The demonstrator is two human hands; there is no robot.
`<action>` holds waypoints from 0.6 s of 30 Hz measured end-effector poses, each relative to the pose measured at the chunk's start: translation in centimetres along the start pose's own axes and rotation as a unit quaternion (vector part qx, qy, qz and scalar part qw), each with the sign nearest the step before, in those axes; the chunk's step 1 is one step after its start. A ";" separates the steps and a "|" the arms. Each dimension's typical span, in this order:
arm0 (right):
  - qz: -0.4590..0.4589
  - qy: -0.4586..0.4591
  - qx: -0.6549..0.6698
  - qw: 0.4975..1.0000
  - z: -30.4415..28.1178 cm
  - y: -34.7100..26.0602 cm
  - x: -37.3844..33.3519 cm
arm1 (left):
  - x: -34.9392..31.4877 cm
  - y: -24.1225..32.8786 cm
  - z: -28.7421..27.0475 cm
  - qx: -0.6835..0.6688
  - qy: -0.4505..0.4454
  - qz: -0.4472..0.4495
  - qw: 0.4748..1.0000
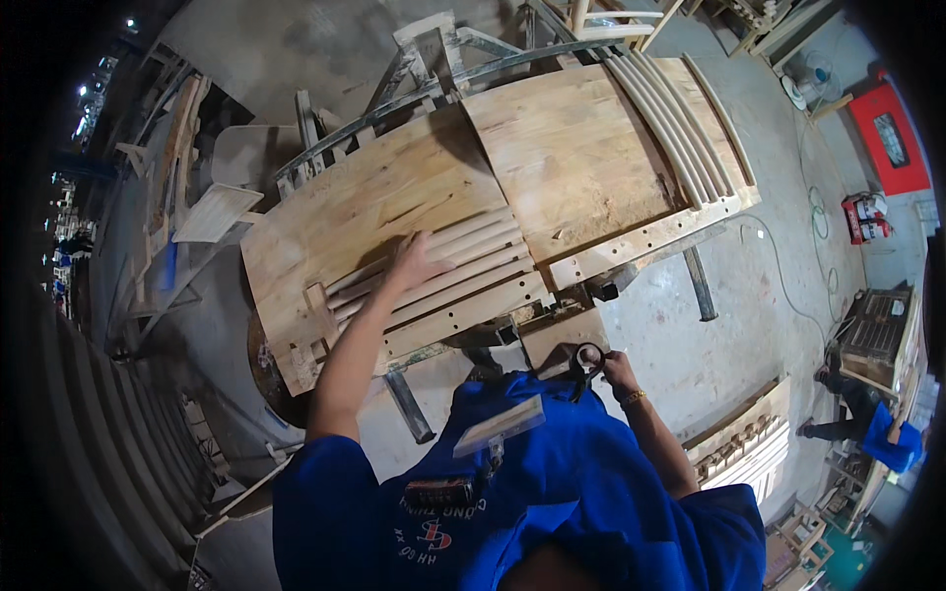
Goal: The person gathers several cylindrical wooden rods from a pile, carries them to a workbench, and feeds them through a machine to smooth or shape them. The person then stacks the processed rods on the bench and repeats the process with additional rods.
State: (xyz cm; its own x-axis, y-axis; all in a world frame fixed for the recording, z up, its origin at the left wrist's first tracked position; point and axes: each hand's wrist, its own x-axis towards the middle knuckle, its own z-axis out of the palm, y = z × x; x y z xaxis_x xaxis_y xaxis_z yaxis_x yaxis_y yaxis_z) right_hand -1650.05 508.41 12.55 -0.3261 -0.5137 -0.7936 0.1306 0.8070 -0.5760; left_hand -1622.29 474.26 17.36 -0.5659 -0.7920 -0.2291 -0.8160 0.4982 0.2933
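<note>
My left hand (419, 264) lies over a row of wooden slats (473, 264) on the left half of the workbench, its fingers apart and grasping nothing. At the front edge, a wooden rail with holes (463, 317) runs alongside the slats. A short wooden crosspiece (317, 307) meets their left ends. Close to my body, at the bench's front, my right hand (619, 372) is closed at the side of a black ring (590, 357). The ring's exact kind is not clear, and my fingers partly hide where they meet it.
Plywood panels (562, 148) top the bench, with sawdust on them. More slats (675, 128) and a drilled rail (645, 241) rest at right. Metal legs (409, 406) stick out below. Stacked wooden parts (744, 438) stand on the floor; a person in blue (892, 438) works far right.
</note>
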 end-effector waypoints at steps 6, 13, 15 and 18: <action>-0.080 -0.002 -0.189 0.979 -0.8 -0.3 -0.1 | 2.5 -0.4 -3.6 -0.058 -0.207 0.077 0.974; -0.300 -0.060 -0.232 0.923 4.1 -14.4 -3.7 | 1.3 0.0 -4.0 -0.036 -0.323 0.101 0.940; -0.128 -0.249 0.033 0.959 8.2 -16.7 -3.3 | 1.3 0.0 -3.5 -0.075 -0.326 0.089 0.938; -0.023 -0.372 0.183 0.910 14.2 -18.2 -2.4 | 2.4 -2.1 -2.9 -0.128 -0.430 0.074 0.891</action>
State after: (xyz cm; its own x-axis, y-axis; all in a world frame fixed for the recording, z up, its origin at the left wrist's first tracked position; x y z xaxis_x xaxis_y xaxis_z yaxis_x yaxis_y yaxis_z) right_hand -1638.32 490.80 22.14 0.3671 -0.7097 -0.6013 0.4794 0.6984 -0.5314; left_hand -1621.57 470.31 18.94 -0.6361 -0.1067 -0.7642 -0.7334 0.3913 0.5559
